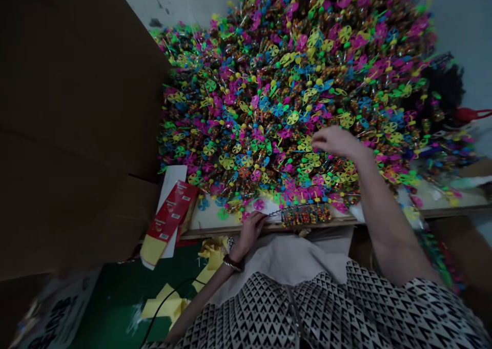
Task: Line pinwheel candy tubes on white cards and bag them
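Neon plastic pinwheels (246, 108) heap beneath the open right grip (336, 141); the left grip (249, 233) clenches a bead-filled plastic tube (306, 214).

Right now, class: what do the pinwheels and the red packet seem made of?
The pinwheels look like thin moulded plastic, glossy, with crisp spokes. The red packet seems printed card, flat and folded; the dim light leaves its finish open.

The view looks from the person's head, facing forward and steeply down past the patterned shirt (292, 313) to the left hand (249, 234) and right hand (336, 143). It sits close above the table edge (269, 229), with the heap of pinwheels (269, 93) filling the frame's middle and top.
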`<state>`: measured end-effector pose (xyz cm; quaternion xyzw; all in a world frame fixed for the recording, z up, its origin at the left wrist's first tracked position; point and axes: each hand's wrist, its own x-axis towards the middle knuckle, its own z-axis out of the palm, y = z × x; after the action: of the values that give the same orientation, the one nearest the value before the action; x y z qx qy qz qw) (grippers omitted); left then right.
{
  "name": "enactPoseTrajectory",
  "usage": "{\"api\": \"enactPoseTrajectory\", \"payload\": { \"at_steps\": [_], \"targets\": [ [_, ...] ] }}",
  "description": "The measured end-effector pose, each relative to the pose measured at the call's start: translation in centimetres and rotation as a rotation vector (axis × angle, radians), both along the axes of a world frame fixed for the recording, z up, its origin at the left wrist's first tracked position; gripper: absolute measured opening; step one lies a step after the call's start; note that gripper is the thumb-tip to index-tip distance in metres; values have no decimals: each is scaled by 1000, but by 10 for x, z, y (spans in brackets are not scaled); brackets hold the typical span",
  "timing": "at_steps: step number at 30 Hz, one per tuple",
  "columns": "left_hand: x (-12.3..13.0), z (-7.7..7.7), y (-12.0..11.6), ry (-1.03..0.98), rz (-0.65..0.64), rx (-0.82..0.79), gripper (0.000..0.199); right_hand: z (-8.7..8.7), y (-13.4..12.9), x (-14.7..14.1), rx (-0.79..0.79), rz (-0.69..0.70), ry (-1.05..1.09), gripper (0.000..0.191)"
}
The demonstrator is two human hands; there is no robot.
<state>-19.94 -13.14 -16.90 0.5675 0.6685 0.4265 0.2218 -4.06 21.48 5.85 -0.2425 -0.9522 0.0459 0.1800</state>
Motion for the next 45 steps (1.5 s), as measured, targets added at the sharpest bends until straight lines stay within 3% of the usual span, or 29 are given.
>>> {"api": "enactPoseTrajectory", "payload": {
  "at_steps": [3,6,8,11,14,17,19,21,22,24,27,31,33,36,40,43,45],
  "targets": [
    [0,1,2,0,-6,-3,19,-50,-26,21,-62,-51,-147,18],
    [1,1,3,-2,6,7,20,-73,-37,27,-81,-205,-133,20],
    [3,2,1,-3,4,17,21,-73,-42,24,-107,-234,-61,17],
    [5,13,-3,52,48,44,22,-55,-55,21,-194,-172,121,22],
    [8,40,0,134,154,126,40,-28,-81,21,-351,-78,239,23],
    [13,74,17,138,115,193,59,-12,-113,16,-588,65,198,21],
    [18,93,31,70,-13,186,57,-17,-134,7,-780,135,177,21],
    [24,107,39,-65,-126,145,36,-31,-153,-5,-937,140,212,23],
    [27,112,40,-163,-141,114,28,-41,-161,-11,-986,123,246,24],
    [32,117,36,-407,-97,10,31,-64,-176,-20,-1027,74,319,25],
    [36,115,26,-734,-1,-161,34,-97,-193,-31,-1091,-26,420,28],
    [31,100,27,-800,197,-160,44,-125,-206,-50,-1156,-190,547,36],
    [24,92,33,-805,246,-171,46,-129,-209,-57,-1142,-204,530,37],
    [8,82,38,-863,224,-205,45,-127,-212,-54,-1028,-203,491,37],
    [0,73,38,-875,271,-204,42,-127,-232,-26,-789,-204,305,47],
    [5,70,36,-800,226,-228,40,-135,-257,-3,-703,-194,176,39],
    [7,69,32,-672,177,-235,39,-143,-269,9,-644,-249,200,33]
  ]
}}
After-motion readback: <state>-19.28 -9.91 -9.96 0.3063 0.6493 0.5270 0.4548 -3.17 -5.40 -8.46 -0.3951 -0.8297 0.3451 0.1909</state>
